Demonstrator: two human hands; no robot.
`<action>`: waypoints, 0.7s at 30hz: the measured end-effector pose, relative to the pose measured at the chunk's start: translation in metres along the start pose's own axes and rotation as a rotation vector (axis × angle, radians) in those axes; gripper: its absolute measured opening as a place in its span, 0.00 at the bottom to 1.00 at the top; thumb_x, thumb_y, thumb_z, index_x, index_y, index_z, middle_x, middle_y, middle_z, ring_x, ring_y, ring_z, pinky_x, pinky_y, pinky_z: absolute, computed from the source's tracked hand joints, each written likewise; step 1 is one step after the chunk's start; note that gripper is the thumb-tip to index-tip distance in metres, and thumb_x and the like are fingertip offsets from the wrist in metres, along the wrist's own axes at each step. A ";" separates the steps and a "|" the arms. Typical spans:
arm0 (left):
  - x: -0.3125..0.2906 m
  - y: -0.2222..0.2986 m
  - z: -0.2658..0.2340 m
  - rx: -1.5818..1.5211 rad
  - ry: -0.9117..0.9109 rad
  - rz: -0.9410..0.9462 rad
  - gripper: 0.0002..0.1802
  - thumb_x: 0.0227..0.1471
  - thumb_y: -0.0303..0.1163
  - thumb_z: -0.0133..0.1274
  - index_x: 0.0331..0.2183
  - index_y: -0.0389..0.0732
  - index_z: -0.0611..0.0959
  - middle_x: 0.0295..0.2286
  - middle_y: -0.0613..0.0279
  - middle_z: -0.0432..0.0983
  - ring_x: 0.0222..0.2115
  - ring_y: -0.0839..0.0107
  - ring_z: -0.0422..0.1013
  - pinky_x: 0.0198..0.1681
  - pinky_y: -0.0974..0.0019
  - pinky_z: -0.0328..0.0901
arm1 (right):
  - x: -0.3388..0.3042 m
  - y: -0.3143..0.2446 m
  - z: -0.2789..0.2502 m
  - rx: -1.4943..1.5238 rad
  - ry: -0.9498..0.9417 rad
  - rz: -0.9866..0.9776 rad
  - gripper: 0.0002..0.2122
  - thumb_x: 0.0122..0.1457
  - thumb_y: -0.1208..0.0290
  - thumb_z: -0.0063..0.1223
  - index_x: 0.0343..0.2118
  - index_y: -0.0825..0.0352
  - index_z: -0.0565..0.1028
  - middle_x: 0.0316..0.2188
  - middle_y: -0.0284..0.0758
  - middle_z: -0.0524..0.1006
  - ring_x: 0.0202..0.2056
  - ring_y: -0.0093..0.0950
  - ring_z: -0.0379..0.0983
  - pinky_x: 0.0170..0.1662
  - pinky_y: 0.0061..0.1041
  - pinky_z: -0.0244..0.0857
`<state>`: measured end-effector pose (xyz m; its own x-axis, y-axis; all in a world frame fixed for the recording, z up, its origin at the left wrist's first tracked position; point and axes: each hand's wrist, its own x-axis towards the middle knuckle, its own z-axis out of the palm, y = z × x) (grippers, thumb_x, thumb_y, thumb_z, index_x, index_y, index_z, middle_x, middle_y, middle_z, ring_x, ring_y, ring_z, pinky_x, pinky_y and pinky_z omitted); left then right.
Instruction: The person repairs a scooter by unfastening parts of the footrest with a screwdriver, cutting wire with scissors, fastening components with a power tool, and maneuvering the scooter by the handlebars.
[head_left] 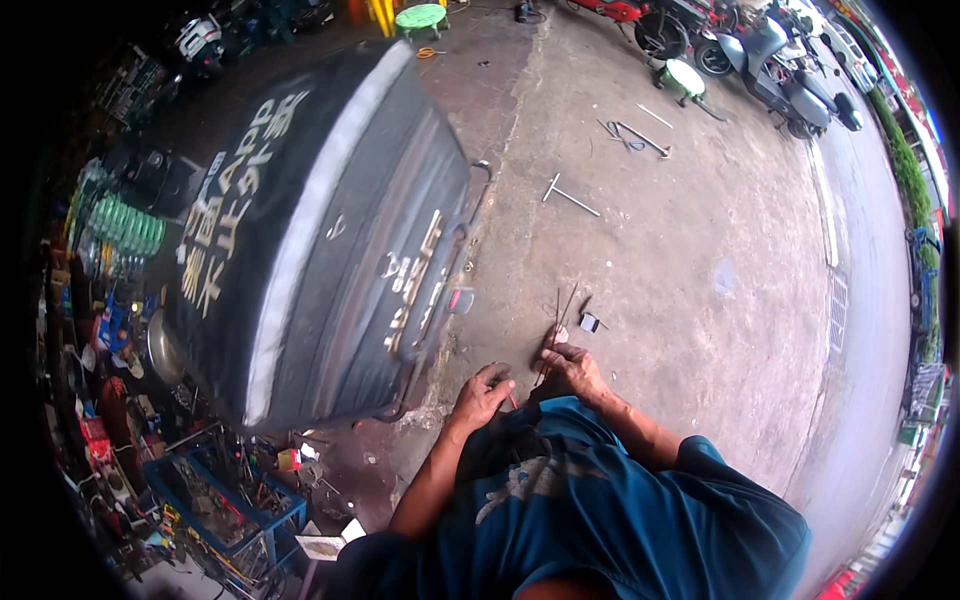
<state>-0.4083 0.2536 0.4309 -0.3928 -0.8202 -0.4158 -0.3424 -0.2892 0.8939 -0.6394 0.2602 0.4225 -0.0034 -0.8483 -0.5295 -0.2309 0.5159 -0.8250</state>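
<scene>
Two hands, two thin rods

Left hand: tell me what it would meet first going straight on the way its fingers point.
Pointing rightward, the left hand would probably first meet the thin rods held in the right hand, though depth between the two hands is unclear from this one view.

Matt black, fabric-like covering is seen on the box at left, crossed by a smooth pale band; the floor is surfaced in rough concrete; shiny metal is shown by the far T-shaped tool, dull metal by the thin rods, matt cloth by the blue shirt
</scene>
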 end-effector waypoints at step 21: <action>0.499 0.220 0.158 -0.143 -0.486 0.117 0.13 0.58 0.35 0.45 0.32 0.36 0.79 0.22 0.61 0.75 0.25 0.73 0.71 0.29 0.67 0.65 | 0.277 -0.106 -0.337 0.528 0.398 0.060 0.20 0.61 0.60 0.51 0.41 0.77 0.76 0.30 0.39 0.77 0.31 0.28 0.74 0.35 0.25 0.68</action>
<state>-0.8144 -0.1411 0.3933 -0.7841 -0.5369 -0.3113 -0.1657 -0.3023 0.9387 -0.9433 -0.0701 0.4300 -0.3842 -0.7434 -0.5476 0.2882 0.4669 -0.8360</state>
